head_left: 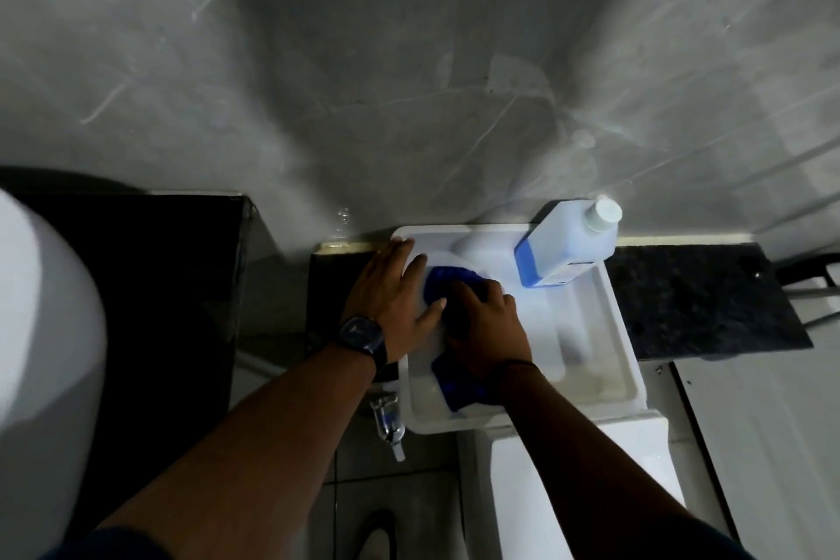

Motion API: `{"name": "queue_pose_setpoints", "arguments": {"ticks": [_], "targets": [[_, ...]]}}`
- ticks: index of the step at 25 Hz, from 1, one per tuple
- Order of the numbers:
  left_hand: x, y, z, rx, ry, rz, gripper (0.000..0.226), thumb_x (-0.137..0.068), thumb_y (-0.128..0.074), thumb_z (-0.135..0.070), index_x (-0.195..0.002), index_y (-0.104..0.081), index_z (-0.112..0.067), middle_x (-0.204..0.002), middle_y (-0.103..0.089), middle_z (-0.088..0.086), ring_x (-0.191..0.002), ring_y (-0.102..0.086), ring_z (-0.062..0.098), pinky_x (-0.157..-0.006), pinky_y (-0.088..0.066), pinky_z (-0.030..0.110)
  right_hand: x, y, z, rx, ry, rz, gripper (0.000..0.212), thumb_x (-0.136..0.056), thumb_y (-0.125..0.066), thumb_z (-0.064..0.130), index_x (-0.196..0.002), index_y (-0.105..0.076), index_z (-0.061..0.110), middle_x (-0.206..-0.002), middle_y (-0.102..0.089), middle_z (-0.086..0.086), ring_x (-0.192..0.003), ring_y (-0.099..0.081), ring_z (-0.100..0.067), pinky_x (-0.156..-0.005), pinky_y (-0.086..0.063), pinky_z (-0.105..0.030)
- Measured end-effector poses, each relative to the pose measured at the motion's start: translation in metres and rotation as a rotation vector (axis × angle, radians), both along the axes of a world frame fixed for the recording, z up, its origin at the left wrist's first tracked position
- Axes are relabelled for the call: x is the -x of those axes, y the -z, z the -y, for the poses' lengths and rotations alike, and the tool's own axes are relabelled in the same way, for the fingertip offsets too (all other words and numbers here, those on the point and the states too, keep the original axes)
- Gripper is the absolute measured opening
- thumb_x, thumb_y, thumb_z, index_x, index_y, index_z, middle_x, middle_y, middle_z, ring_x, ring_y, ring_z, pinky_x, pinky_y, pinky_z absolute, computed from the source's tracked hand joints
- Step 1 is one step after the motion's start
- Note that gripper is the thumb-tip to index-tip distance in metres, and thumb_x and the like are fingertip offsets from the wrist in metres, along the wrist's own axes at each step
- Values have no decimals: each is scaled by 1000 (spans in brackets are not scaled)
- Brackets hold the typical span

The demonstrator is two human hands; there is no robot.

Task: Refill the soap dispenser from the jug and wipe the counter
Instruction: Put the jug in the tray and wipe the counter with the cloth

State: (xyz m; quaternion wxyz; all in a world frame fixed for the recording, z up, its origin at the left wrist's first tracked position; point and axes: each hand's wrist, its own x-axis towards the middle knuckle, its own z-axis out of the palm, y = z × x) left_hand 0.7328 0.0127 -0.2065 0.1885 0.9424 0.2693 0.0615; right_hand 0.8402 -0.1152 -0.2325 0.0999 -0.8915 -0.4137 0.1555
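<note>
A white basin (609, 332) stands against the grey wall. On its back right rim stands the jug (563, 241), translucent with blue liquid low inside and a white cap. My right hand (488, 330) presses down on a blue cloth (443, 282) inside the left part of the basin, fingers curled over it. More of the cloth shows under that wrist. My left hand (391, 291), a watch on its wrist, lies flat with fingers spread on the basin's left rim and on a pale rounded white object (470, 246) that I cannot identify. No soap dispenser is clearly visible.
Dark speckled counter (704, 300) runs to the right of the basin, with a narrow strip (334, 286) to its left. A metal valve (388, 425) hangs below the basin's front left corner. A large white rounded shape (45, 309) fills the left edge.
</note>
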Motion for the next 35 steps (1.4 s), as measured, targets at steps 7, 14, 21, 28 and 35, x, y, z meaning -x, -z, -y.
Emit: {"name": "queue_pose_setpoints", "arguments": {"ticks": [7, 14, 21, 28, 35], "targets": [[32, -41, 2, 27, 5, 60, 66, -82, -48, -59, -134, -38, -19, -142, -39, 4, -126, -39, 25, -100, -37, 41, 13, -54, 10, -304, 159, -28, 54, -81, -66, 10, -133, -51, 17, -120, -56, -19, -104, -55, -38, -91, -45, -38], [133, -144, 50, 76, 76, 163, 69, -74, -59, -57, -130, -44, -20, -134, -47, 5, -120, -45, 25, -98, -40, 37, 113, -174, 57, -558, 224, 65, 50, -78, -68, 8, -126, -58, 17, -114, -61, -15, -101, -57, -32, -87, -39, -28], [344, -210, 118, 39, 158, 392, 47, -69, -73, -32, -106, -64, -5, -98, -63, 17, -84, -60, 36, -75, -52, 43, 323, -227, 110, -618, 305, -21, 46, -75, -71, 4, -120, -63, 11, -110, -64, -19, -101, -59, -36, -90, -43, -34], [503, -172, 97, 63, 1, 215, 48, -71, -69, -40, -109, -61, -12, -107, -60, 11, -98, -58, 30, -87, -48, 36, 453, -181, 91, -420, 108, -138, 47, -73, -70, 0, -119, -63, 9, -114, -62, -22, -103, -58, -37, -93, -41, -34], [592, -110, 51, 30, -327, -98, 109, -57, -61, -76, -144, -22, -23, -152, -22, 6, -138, -20, 26, -112, -23, 44, 468, -117, 60, -187, 45, -6, 52, -90, -60, 27, -139, -45, 19, -149, -28, -22, -132, -32, -39, -109, -30, -42]]}}
